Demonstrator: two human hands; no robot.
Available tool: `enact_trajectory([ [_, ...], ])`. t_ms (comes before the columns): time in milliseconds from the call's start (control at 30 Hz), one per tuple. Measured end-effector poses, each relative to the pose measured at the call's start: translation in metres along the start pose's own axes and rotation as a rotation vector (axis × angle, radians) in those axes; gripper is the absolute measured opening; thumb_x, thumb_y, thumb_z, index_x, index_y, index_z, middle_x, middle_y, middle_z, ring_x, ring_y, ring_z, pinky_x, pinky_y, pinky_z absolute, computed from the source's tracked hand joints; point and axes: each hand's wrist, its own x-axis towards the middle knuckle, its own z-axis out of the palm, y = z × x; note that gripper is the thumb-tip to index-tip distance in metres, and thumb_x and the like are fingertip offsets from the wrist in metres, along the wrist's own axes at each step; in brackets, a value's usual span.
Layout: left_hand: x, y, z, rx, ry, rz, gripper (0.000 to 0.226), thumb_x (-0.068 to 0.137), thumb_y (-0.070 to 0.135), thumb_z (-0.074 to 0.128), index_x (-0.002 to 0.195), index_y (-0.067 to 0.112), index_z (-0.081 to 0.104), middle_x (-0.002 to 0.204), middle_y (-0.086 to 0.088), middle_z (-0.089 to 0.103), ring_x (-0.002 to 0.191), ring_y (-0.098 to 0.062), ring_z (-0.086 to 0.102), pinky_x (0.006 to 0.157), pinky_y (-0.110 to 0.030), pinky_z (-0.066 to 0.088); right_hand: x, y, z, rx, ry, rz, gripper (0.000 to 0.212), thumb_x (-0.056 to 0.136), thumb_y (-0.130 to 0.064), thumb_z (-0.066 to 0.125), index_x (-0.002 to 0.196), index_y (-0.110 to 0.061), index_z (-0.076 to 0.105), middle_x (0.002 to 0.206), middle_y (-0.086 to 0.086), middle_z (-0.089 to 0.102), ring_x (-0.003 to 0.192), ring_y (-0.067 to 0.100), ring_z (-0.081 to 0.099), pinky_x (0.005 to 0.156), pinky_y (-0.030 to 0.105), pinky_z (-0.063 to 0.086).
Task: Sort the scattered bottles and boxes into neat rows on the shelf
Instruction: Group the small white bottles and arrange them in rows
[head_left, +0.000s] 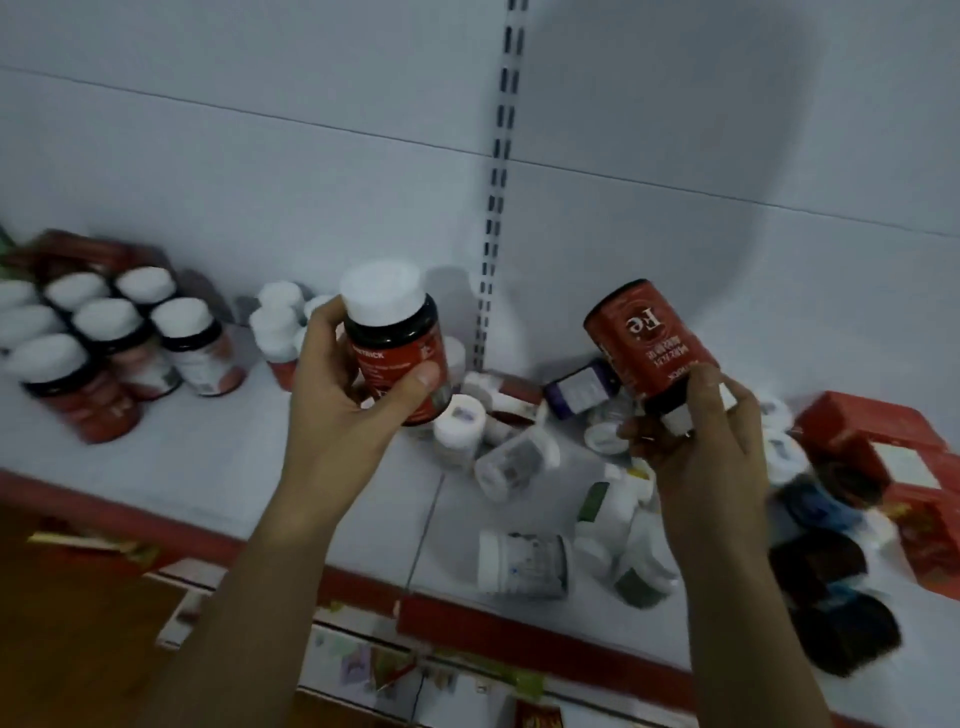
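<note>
Half the white shelf (182, 441) is lying cluttered, tipped bottles (514, 462) and red boxes (878, 436) crowding its right end while neat rows (98, 322) are standing at its back left corner. The left hand (337, 395) is curling fingers and thumb round an upright bottle (400, 353) above the shelf's middle, likely bound for those rows; the right hand (701, 452) is gripping an inverted bottle (644, 338) by its cap, probably needing righting first.

There is only one view, from a wide-angle camera worn on the person's head. It looks forward and down, quite near to the white shelf (234, 457), whose red front edge (130, 519) crosses the frame slanted, from middle left to lower right. The back panel (260, 156) fills the upper half. The left hand (337, 384) and the right hand (696, 447) sit near the centre.
</note>
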Motion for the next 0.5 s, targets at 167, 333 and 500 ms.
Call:
enact_trajectory([
  [167,-0.017,0.0,-0.116,0.199,0.215,-0.038,0.071,0.075,0.026,0.085,0.132,0.047,0.049,0.133,0.022,0.062,0.123,-0.004,0.061,0.087,-0.018,0.055,-0.031,0.033,0.101,-0.054,-0.234,0.014,0.044,0.083,-0.052,0.063,0.117,-0.023,0.058,0.1,-0.001,0.072,0.07,0.016,0.07,0.059,0.028,0.057],
  [333,-0.039,-0.016,-0.217,0.359,0.386,-0.168,0.073,0.079,0.019,0.086,0.127,0.055,0.046,0.121,0.04,0.058,0.113,0.016,0.056,0.084,-0.021,0.048,-0.059,0.081,0.187,-0.314,-0.517,-0.108,0.023,0.098,-0.037,0.064,0.12,-0.031,0.058,0.101,-0.001,0.068,0.071,0.008,0.065,0.062,0.025,0.054],
  [500,-0.033,-0.036,-0.29,0.431,0.552,-0.235,0.075,0.078,0.028,0.087,0.134,0.05,0.043,0.128,0.036,0.054,0.121,0.006,0.055,0.096,-0.027,0.048,-0.083,0.127,0.269,-0.646,-0.773,-0.284,0.04,0.092,-0.042,0.069,0.127,-0.035,0.051,0.109,-0.025,0.059,0.1,-0.001,0.059,0.078,0.02,0.048],
])
